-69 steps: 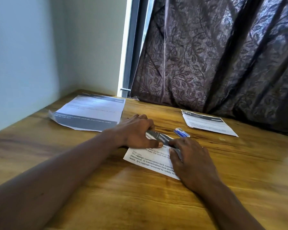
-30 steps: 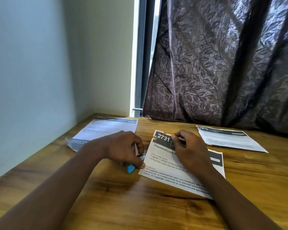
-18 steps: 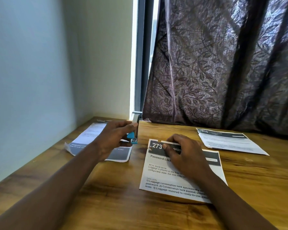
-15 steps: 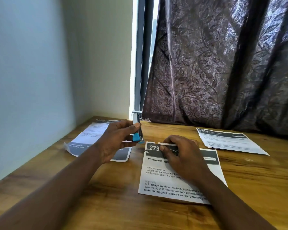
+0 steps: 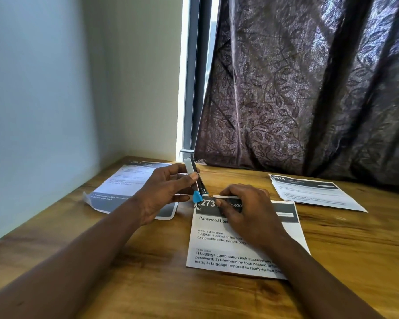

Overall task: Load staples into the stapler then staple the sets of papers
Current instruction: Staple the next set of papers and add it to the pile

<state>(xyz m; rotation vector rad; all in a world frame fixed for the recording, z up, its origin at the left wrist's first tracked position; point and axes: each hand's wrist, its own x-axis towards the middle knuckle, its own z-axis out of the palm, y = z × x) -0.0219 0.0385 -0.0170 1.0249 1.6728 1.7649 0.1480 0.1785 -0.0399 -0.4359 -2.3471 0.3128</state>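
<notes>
Your left hand [image 5: 164, 195] is gripping the stapler [image 5: 194, 178] beside your right hand [image 5: 248, 216], which is pressing a paper set [image 5: 217, 246] onto the bench [image 5: 148, 286]; stapling is seemingly just beginning.

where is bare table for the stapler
Brown wooden table is bare right of the middle printed sheet, nearer than the right paper set, and between the forearms. Crowded at that sheet's upper left corner: grey stapler, left hand, right hand.
</notes>
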